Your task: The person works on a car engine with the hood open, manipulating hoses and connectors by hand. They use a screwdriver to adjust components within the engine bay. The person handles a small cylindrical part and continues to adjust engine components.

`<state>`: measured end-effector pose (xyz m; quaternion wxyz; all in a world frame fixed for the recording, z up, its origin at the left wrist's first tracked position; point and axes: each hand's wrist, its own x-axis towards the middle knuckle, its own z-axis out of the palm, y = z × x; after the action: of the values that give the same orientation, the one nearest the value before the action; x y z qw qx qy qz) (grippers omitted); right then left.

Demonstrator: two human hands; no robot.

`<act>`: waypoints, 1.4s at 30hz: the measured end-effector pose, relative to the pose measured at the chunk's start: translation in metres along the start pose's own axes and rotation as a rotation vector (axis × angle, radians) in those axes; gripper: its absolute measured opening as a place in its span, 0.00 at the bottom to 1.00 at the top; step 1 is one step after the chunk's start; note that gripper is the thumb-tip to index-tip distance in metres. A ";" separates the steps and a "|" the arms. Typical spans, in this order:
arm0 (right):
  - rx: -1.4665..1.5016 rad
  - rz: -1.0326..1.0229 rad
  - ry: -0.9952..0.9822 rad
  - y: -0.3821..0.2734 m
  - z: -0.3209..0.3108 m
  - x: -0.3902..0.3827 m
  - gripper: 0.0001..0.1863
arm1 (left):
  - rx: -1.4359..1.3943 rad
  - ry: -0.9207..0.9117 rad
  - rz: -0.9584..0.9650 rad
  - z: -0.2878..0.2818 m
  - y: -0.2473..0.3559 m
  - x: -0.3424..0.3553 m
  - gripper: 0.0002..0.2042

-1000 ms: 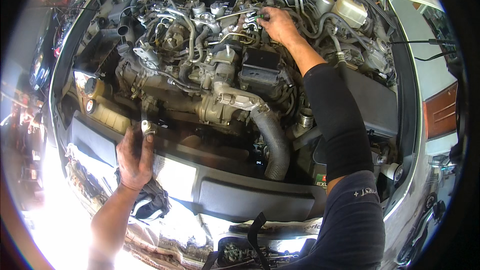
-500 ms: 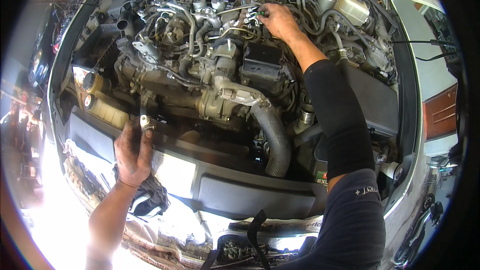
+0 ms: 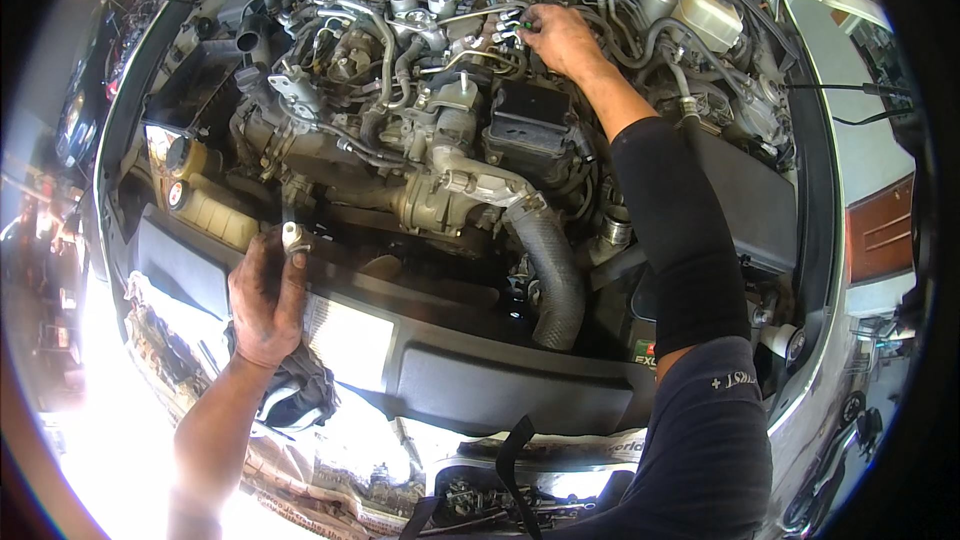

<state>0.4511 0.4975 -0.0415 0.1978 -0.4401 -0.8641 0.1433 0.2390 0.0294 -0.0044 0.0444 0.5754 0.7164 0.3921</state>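
Note:
My left hand point(image 3: 263, 302), its fingers darkened with grime, is closed at the front of the engine bay. Between thumb and fingers it pinches a small pale fitting point(image 3: 291, 237) with a hole near its top. On the far side of the engine point(image 3: 420, 120), my right hand point(image 3: 560, 43) reaches in with its fingers pinched at a small green-marked part point(image 3: 525, 26), beside a cluster of metal pipe ends point(image 3: 506, 28). The fingers partly hide that part, so its kind cannot be made out. A black sleeve point(image 3: 685, 230) covers most of the right forearm.
A thick black hose point(image 3: 548, 280) curves down in front of the engine. Left stands a yellowed coolant reservoir point(image 3: 215, 215); far right, a white fluid reservoir point(image 3: 708, 17). The dark front panel point(image 3: 510, 380) crosses below. A tray of tools point(image 3: 510, 505) lies near me beside newspaper point(image 3: 330, 500).
The view has shifted very slightly. Both hands keep almost the same places and grips.

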 end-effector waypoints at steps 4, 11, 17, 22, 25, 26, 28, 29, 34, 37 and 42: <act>0.005 0.007 -0.020 -0.002 -0.001 0.000 0.22 | 0.020 -0.008 -0.022 -0.001 0.000 -0.001 0.11; 0.004 -0.001 -0.036 -0.002 -0.004 0.001 0.23 | -0.047 -0.016 -0.106 0.000 -0.003 -0.005 0.15; 0.007 -0.017 -0.014 -0.004 -0.004 -0.001 0.22 | -0.035 -0.014 -0.097 0.000 -0.003 -0.005 0.14; 0.020 0.006 -0.022 -0.005 -0.003 -0.001 0.22 | -0.035 -0.013 -0.101 0.000 0.000 -0.004 0.13; 0.016 -0.007 -0.008 -0.005 -0.002 -0.001 0.22 | -0.031 -0.024 -0.108 -0.001 0.000 -0.003 0.13; 0.020 -0.013 0.001 -0.005 -0.002 -0.001 0.22 | -0.022 -0.020 -0.071 -0.001 0.000 -0.003 0.12; 0.021 -0.017 0.007 -0.005 -0.002 0.000 0.23 | 0.012 -0.009 0.001 0.000 -0.002 -0.001 0.12; 0.018 -0.013 0.003 -0.005 -0.002 0.000 0.23 | -0.004 -0.008 0.012 0.000 -0.002 -0.001 0.12; 0.014 -0.050 0.051 -0.003 -0.002 0.002 0.22 | 0.022 -0.015 -0.013 -0.001 -0.001 -0.001 0.11; 0.053 -0.079 0.133 -0.002 -0.004 0.003 0.20 | 0.024 -0.025 -0.020 -0.002 -0.001 -0.001 0.12; 0.069 0.005 0.124 0.004 -0.015 0.005 0.23 | 0.002 -0.017 0.005 0.000 -0.001 0.000 0.11</act>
<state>0.4584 0.5045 -0.0287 0.2655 -0.4431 -0.8437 0.1459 0.2378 0.0294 -0.0049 0.0489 0.5804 0.7150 0.3867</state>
